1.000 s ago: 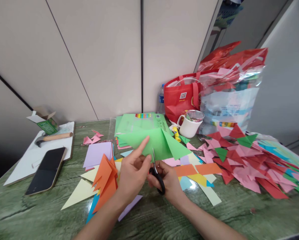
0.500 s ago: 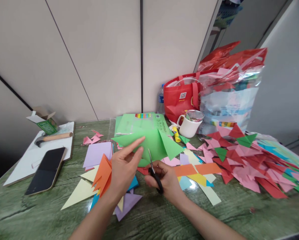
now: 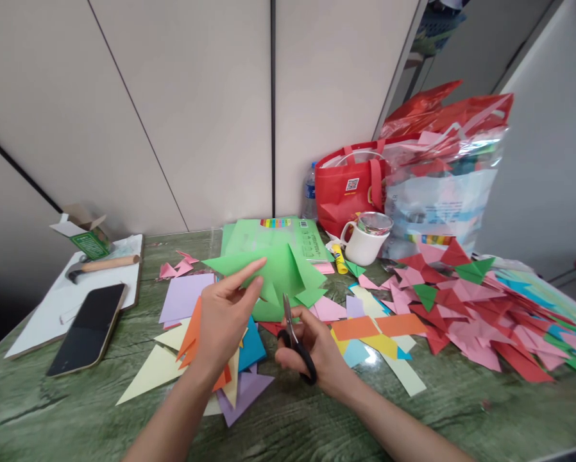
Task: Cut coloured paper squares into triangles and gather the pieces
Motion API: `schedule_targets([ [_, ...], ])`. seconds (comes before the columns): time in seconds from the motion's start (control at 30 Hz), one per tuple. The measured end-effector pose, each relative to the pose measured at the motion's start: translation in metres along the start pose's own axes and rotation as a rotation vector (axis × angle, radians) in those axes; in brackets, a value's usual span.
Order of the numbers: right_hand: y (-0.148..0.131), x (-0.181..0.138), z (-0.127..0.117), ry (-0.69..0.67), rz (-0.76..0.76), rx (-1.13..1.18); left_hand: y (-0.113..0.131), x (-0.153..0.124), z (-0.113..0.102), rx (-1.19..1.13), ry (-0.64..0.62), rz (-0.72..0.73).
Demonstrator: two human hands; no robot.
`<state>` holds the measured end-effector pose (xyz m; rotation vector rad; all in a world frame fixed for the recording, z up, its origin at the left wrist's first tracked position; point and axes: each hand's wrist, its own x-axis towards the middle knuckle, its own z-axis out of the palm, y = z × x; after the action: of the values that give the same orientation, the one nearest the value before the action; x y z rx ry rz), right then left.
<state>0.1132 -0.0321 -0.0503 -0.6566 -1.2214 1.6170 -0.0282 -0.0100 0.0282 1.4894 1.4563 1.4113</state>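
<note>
My left hand [image 3: 228,311] pinches a large sheet of green paper [image 3: 278,273] between thumb and fingers and holds it up above the table. Cuts divide the sheet's right side into flaps. In my right hand [image 3: 314,350] is a pair of black-handled scissors [image 3: 289,321], blades pointing up at the sheet's lower edge. Whether the blades touch the paper is hard to tell. Orange paper triangles [image 3: 190,337], a blue piece [image 3: 253,343] and a purple triangle [image 3: 244,394] lie under and beside my left hand. Orange strips [image 3: 355,328] rest to the right of the scissors.
At left are a phone [image 3: 88,327], a hammer [image 3: 110,264] on a white board and a small green box [image 3: 90,239]. Behind stand a white mug [image 3: 364,242], a glue stick [image 3: 338,258] and a red bag [image 3: 350,192]. Red and pink paper pieces [image 3: 465,308] heap at right.
My left hand and the green sheet have shifted slightly left. The scissors have tilted more upright and lowered a little, and the flap on the sheet's right side hangs differently.
</note>
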Motion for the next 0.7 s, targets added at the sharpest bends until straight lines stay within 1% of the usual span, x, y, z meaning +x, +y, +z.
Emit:
schedule_targets([
  [0.07,0.000,-0.001,0.000,-0.034,-0.006,0.011,-0.002,0.002,-0.002,-0.018,-0.036,-0.019],
  [0.2,0.004,-0.002,-0.003,-0.139,-0.008,0.059,-0.002,0.007,-0.007,-0.085,-0.158,-0.060],
  [0.3,0.005,-0.002,-0.007,-0.240,0.001,0.033,0.000,0.009,-0.013,-0.154,-0.234,-0.151],
  [0.37,0.003,-0.002,-0.009,-0.280,0.006,0.000,0.002,0.011,-0.016,-0.207,-0.263,-0.200],
  [0.57,-0.005,-0.001,-0.007,-0.304,-0.014,-0.048,0.008,0.013,-0.023,-0.314,-0.285,-0.245],
  [0.7,-0.002,0.000,-0.007,-0.277,-0.031,-0.070,0.008,0.012,-0.022,-0.300,-0.282,-0.218],
])
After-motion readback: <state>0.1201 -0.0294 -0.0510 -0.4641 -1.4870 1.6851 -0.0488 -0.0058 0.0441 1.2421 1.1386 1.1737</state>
